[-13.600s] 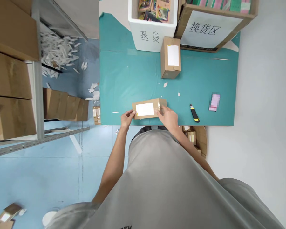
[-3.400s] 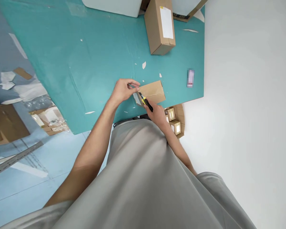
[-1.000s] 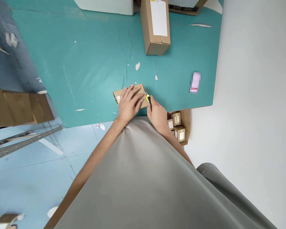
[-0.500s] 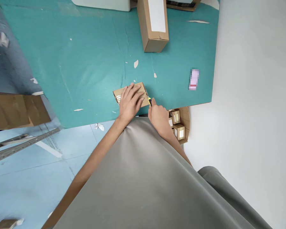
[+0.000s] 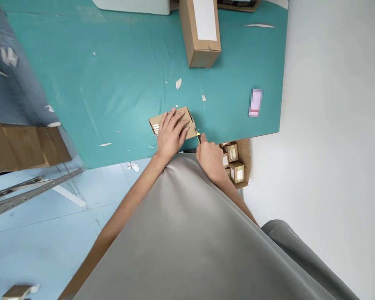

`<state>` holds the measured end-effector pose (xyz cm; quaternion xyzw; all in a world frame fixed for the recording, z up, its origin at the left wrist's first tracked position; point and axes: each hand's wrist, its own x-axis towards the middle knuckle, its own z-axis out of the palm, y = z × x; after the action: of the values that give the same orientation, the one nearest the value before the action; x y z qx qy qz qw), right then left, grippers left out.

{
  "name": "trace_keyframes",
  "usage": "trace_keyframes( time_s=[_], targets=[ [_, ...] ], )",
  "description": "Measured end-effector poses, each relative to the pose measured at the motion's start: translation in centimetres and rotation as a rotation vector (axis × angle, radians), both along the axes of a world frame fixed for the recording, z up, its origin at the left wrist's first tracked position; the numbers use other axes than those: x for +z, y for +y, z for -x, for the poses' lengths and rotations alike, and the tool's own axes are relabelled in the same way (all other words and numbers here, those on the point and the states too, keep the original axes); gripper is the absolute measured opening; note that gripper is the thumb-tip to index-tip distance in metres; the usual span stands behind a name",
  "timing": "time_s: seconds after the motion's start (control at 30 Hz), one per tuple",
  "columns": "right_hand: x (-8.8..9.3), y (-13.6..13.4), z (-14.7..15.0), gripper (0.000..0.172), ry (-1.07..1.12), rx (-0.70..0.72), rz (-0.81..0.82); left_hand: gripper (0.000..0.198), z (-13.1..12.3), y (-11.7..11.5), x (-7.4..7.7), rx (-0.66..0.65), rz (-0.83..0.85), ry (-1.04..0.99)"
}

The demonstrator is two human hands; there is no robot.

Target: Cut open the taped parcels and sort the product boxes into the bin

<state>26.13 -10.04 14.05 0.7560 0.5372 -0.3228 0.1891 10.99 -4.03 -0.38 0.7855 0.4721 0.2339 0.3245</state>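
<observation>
A small flat cardboard box (image 5: 187,118) lies near the front edge of the teal table (image 5: 118,91). My left hand (image 5: 171,135) rests flat on top of it with fingers spread, pressing it down. My right hand (image 5: 210,156) is closed round a yellow and black utility knife (image 5: 198,136). Only the knife's tip shows, at the box's near right corner. The rest of the knife is hidden in my fist.
A longer cardboard box (image 5: 200,31) with a white label stands at the table's far side, beside a white bin (image 5: 134,6). A small pink item (image 5: 255,102) lies to the right. A carton of small boxes (image 5: 236,164) sits on the floor under the table's edge. Flattened cardboard (image 5: 21,146) lies at left.
My right hand has drawn the knife back along the box's right edge toward me, down to its near corner. My left hand has stayed flat on the box.
</observation>
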Motion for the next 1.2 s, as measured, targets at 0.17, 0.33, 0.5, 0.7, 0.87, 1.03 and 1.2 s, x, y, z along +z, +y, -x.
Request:
trace_keyframes(
  time_s=[0.17,0.33,0.5,0.7,0.87,1.03,1.2],
  targets=[
    [-1.3,-0.2,-1.0,0.058,0.027,-0.009,-0.012,0.041,0.0,0.2,0.1,-0.005,0.028,-0.001],
    [-1.4,-0.9,-2.1,0.056,0.121,-0.058,-0.046,0.040,0.2,0.2,0.3,0.006,0.031,-0.016],
    [-1.1,-1.4,-2.3,0.061,0.114,-0.048,-0.055,0.041,0.1,0.3,0.4,0.018,0.044,-0.029],
    [-1.4,-0.7,-2.2,0.062,0.120,-0.027,-0.082,0.042,0.1,0.3,0.4,0.025,0.025,-0.008],
    [-1.4,-0.2,-1.8,0.062,0.075,0.001,-0.049,0.042,0.1,0.2,0.4,0.022,0.021,-0.008],
    [-1.1,1.4,-1.1,0.065,0.060,0.050,-0.020,0.041,0.1,0.1,0.4,0.016,0.030,-0.014],
    [-2.1,2.4,-1.3,0.063,0.061,0.026,-0.038,0.042,0.1,0.3,0.3,0.013,0.024,-0.022]
  ],
)
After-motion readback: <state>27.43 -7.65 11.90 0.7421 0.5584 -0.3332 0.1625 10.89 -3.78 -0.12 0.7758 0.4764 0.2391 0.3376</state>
